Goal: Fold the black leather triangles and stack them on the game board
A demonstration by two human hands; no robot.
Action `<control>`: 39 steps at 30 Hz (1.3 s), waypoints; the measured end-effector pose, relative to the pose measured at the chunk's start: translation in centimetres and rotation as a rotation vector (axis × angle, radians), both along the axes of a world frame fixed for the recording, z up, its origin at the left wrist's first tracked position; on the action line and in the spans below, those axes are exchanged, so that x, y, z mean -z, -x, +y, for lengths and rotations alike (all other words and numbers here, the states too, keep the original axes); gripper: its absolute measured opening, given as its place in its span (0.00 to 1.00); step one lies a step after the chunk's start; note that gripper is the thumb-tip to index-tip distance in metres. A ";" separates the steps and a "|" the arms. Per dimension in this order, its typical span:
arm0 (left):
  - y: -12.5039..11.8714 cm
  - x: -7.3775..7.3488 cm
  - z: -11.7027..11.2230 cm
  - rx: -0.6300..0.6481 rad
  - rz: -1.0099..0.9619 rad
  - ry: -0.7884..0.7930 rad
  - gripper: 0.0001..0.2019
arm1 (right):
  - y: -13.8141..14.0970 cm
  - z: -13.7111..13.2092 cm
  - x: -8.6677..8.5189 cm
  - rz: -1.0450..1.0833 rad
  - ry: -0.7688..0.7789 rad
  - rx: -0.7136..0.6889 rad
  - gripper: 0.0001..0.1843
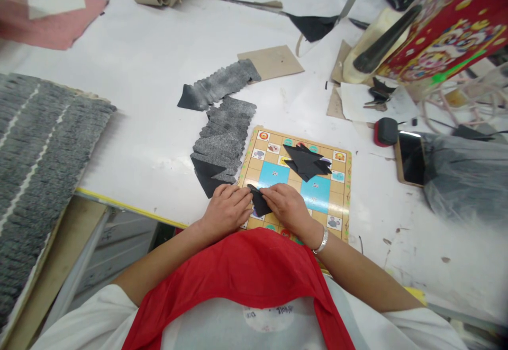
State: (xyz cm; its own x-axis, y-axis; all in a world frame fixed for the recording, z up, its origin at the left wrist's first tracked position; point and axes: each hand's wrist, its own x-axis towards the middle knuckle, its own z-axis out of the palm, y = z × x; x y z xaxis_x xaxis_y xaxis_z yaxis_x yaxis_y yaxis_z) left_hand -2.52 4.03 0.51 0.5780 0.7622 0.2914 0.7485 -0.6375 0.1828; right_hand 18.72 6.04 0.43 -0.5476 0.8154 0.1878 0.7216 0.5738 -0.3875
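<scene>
My left hand (229,205) and my right hand (289,207) come together over a printed game board (337,212) at the table's front edge. Between them is a small black piece of sheet material (260,203), its upper edge pinched by the fingers of both hands. Further up the board lies a loose pile of black triangular pieces (305,162). Just beyond my left hand, a row of overlapping grey-backed pieces (226,133) fans out on the table, with black triangles (207,174) at its near end. A second overlapping row (222,84) rests partly on a beige card (273,63).
Grey striped stacks (47,143) stand at the left edge. On the right are a phone (410,156), a dark plastic bag (464,180), a small red-black case (386,131), a bottle (369,48) and a red box (448,37). Pink sheet material (47,29) lies far left.
</scene>
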 end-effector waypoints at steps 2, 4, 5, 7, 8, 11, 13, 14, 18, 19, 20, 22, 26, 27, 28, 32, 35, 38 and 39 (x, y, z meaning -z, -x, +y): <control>0.0 0.1 -0.1 -0.010 -0.006 0.001 0.14 | 0.0 -0.1 0.2 -0.035 -0.037 -0.009 0.16; 0.0 0.2 -0.2 -0.030 -0.013 0.022 0.15 | 0.0 -0.2 0.2 -0.071 -0.049 -0.030 0.17; 0.0 0.2 -0.2 -0.038 -0.014 0.036 0.15 | -0.1 -0.2 0.2 -0.086 -0.050 -0.043 0.17; 0.1 0.2 -0.2 -0.037 -0.012 0.060 0.17 | -0.1 -0.2 0.2 -0.106 -0.049 -0.062 0.17; 0.1 0.2 -0.2 -0.030 -0.010 0.067 0.18 | -0.1 -0.3 0.1 -0.111 -0.049 -0.065 0.17; 0.1 0.2 -0.1 -0.033 -0.008 0.055 0.23 | 0.0 -0.4 0.0 -0.127 -0.042 -0.071 0.17; 0.0 0.1 0.0 -0.045 0.020 0.042 0.26 | 0.0 -0.4 -0.2 -0.149 -0.036 -0.079 0.18; -0.1 0.0 0.1 -0.051 0.044 0.038 0.28 | 0.0 -0.4 -0.2 -0.162 -0.036 -0.084 0.18; -0.4 -0.3 0.2 -0.078 0.125 0.031 0.28 | 0.0 -0.4 -0.4 -0.204 -0.057 -0.094 0.18; -0.5 -0.3 0.2 -0.083 0.131 0.030 0.28 | 0.0 -0.4 -0.4 -0.206 -0.061 -0.094 0.18; -0.5 -0.4 0.2 -0.088 0.133 0.029 0.28 | 0.0 -0.4 -0.4 -0.204 -0.064 -0.094 0.18; -0.5 -0.3 0.2 -0.095 0.131 0.023 0.28 | 0.0 -0.4 -0.3 -0.198 -0.063 -0.095 0.18; -0.5 -0.2 0.2 -0.108 0.130 0.011 0.28 | 0.0 -0.3 -0.1 -0.195 -0.072 -0.094 0.18; -0.5 -0.2 0.2 -0.110 0.132 0.012 0.28 | 0.0 -0.3 -0.1 -0.194 -0.077 -0.092 0.18; -0.5 -0.3 0.2 -0.113 0.136 0.016 0.28 | 0.0 -0.3 -0.1 -0.193 -0.080 -0.091 0.18; -0.7 -0.7 0.3 -0.122 0.152 0.047 0.29 | 0.1 -0.3 -0.1 -0.184 -0.087 -0.093 0.17; -0.9 -1.0 0.3 -0.182 0.158 0.068 0.33 | 0.1 -0.3 0.0 -0.177 -0.109 -0.092 0.16; -1.2 -0.9 0.2 -0.212 0.118 0.014 0.33 | 0.2 -0.3 0.1 -0.170 -0.147 -0.094 0.15; -1.3 -0.8 0.2 -0.174 0.095 -0.014 0.32 | 0.3 -0.2 0.2 -0.168 -0.157 -0.095 0.15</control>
State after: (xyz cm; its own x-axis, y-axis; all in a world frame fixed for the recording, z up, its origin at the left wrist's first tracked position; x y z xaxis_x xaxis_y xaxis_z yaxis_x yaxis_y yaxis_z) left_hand -1.23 4.24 1.27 0.4633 0.8492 0.2533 0.8611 -0.4990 0.0978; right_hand 18.43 5.82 0.24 -0.6545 0.7269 0.2078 0.7083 0.6857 -0.1676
